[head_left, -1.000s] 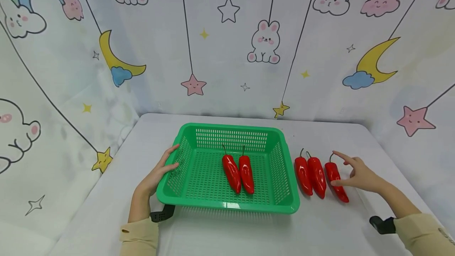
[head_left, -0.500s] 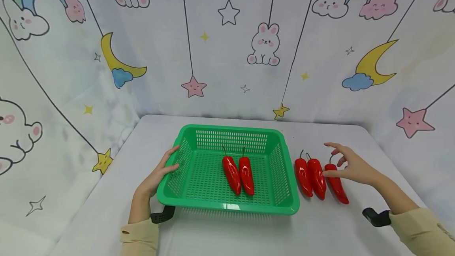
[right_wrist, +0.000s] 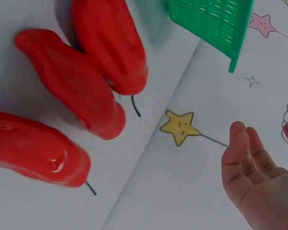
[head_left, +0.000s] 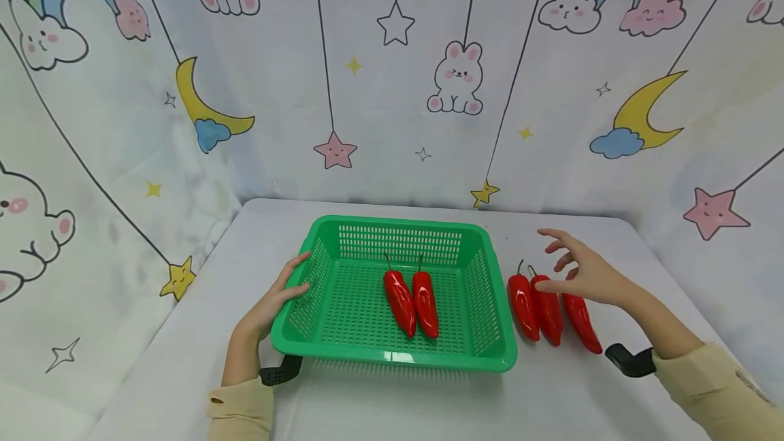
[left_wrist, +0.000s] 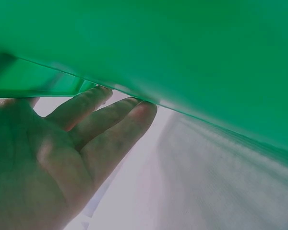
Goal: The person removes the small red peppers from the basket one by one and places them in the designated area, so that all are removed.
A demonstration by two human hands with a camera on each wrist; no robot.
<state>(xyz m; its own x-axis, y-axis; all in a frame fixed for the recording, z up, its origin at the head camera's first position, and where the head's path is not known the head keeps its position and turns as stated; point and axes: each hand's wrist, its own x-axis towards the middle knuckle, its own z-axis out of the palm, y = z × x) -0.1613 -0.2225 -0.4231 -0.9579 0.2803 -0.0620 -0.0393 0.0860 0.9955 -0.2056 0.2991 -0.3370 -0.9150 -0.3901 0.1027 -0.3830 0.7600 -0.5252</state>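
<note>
My left hand (head_left: 266, 308) holds the left rim of a green plastic basket (head_left: 392, 354), thumb and index finger over its edge. In the left wrist view, other fingers (left_wrist: 120, 122) reach up against the basket's underside edge. Two red chili peppers (head_left: 399, 301) with thin stems lie side by side inside the basket. My right hand (head_left: 582, 271) hovers with nothing in it, fingers apart and slightly bent, above three more peppers on the table. These are a left pepper (head_left: 523, 308), a middle pepper (head_left: 548, 318), partly behind my thumb, and a right pepper (head_left: 582, 324), its stem hidden.
The white table (head_left: 380, 407) bears the basket and the loose peppers. Behind it hangs a backdrop (head_left: 392, 175) printed with rabbits, stars and moons. A dark strap (head_left: 633, 361) sits on my right wrist, beside a beige sleeve (head_left: 716, 386).
My right hand has lifted away from the rightmost pepper and moved left to above the middle one. The peppers, the basket and my left hand have stayed put.
</note>
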